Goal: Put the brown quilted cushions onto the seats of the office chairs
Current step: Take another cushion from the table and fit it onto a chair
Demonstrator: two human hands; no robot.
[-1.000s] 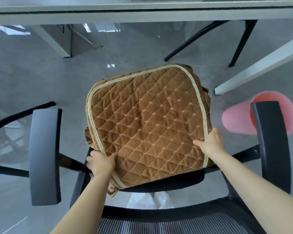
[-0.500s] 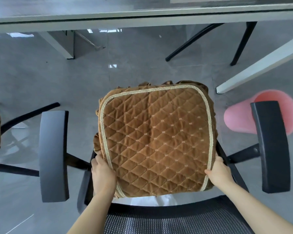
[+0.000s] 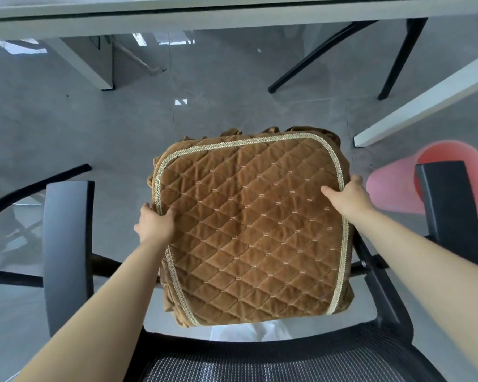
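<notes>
A brown quilted cushion (image 3: 249,230) with a beige braided border lies flat over the seat of a black office chair, covering it between the left armrest (image 3: 66,244) and the right armrest (image 3: 450,213). My left hand (image 3: 155,224) grips the cushion's left edge, thumb on top and fingers under the side. At the right edge, further forward, my right hand (image 3: 348,197) holds the cushion with its thumb on the quilted top. The chair's mesh backrest (image 3: 273,365) is at the bottom of the view.
A white desk edge (image 3: 232,12) runs across the top, with its white legs (image 3: 89,67) on the grey floor. Black legs of another chair (image 3: 392,59) stand at the upper right. A pink bin (image 3: 392,188) sits behind the right armrest.
The cushion has come down from tilted to flat on the seat. Both hands slid forward from its near corners to its side edges.
</notes>
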